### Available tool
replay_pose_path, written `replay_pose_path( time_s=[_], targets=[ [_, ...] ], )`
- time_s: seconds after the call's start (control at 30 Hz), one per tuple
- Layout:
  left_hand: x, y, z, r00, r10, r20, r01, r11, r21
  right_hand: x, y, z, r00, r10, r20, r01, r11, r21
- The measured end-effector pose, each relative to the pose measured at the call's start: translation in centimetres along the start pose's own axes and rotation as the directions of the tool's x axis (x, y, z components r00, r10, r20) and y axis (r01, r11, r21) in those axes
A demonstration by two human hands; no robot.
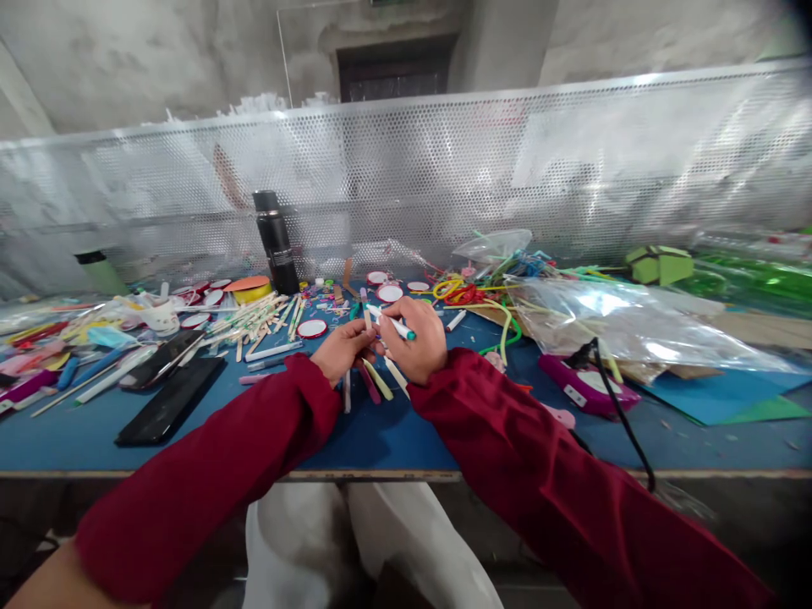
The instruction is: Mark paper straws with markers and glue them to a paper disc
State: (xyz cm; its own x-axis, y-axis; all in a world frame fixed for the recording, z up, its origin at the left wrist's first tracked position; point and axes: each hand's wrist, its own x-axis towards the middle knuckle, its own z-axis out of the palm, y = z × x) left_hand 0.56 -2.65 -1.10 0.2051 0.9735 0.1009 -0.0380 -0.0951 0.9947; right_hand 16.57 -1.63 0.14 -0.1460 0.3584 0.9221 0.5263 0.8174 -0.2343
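At the centre of the frame, the left hand pinches a narrow flat stick between its fingers, one end pointing up. Just to its right, the fingers of the right hand are closed around a white marker with a teal end; I cannot tell whether its tip touches the stick. Both are above the blue worktop. Left of centre, pale sticks lie near a black bottle; a purple case sits right of centre.
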Motion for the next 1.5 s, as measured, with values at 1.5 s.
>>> replay_pose_path(
  time_s=[1.5],
  targets=[
    [0.12,0.34,-0.32,0.996,-0.05,0.069,0.05,0.999,-0.004,0.22,0.19,0.07,0.998,0.053,-0.013,-0.053,0.998,0.039]
  ],
)
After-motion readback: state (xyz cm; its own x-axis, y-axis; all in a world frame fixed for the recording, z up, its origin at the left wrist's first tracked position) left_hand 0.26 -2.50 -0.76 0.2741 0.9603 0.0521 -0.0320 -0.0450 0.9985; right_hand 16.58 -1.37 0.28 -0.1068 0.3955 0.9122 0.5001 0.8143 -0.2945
